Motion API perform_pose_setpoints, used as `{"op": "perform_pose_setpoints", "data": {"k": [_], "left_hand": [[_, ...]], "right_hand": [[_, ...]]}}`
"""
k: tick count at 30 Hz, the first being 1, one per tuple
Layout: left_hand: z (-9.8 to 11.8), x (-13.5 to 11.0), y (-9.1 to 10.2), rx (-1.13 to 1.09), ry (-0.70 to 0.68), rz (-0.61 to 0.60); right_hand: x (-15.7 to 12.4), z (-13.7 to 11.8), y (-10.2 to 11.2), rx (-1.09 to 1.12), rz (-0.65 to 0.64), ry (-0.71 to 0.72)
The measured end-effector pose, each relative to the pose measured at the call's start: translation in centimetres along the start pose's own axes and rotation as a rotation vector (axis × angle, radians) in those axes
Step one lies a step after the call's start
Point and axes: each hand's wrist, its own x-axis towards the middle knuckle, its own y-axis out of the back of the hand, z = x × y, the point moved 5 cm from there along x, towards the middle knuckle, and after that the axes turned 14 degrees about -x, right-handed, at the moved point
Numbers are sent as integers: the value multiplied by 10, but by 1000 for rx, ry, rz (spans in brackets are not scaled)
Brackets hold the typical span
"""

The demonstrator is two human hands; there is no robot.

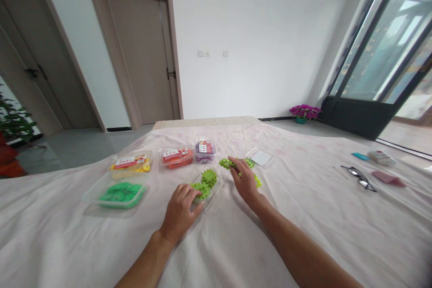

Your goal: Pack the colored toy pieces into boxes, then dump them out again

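My left hand (182, 209) is at the near left side of a small clear plastic box (213, 194), its fingers curled over the rim and onto the contents. Inside lie lime-green, notched interlocking pieces (209, 178), which look like snowflake-style building pieces. To the right of the box, my right hand (245, 182) has its fingers closed on similar lime-green building pieces (224, 163). More of these show past its fingers and beside the wrist; the palm hides how many it grips. Just beyond it lies a clear lid (262, 158) with a white label.
Left of the hands stand boxes of yellow pieces (143, 167), red pieces (177, 160) and purple pieces (204, 157), plus an uncovered tub of green pieces (121, 194). Glasses (360, 179), a pink cloth-like item (389, 178) and a white packet (381, 158) lie far right on the pale tablecloth (303, 207).
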Motion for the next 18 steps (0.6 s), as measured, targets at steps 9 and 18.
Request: {"op": "perform_pose_setpoints", "data": {"k": [9,18], "left_hand": [[1,1,-1,5,3,-11],[-1,-1,-2,-1,-2,-14]], "right_hand": [[0,-26,-16,12,-186,147],[-8,-32,-13,-47,-306,248]]}}
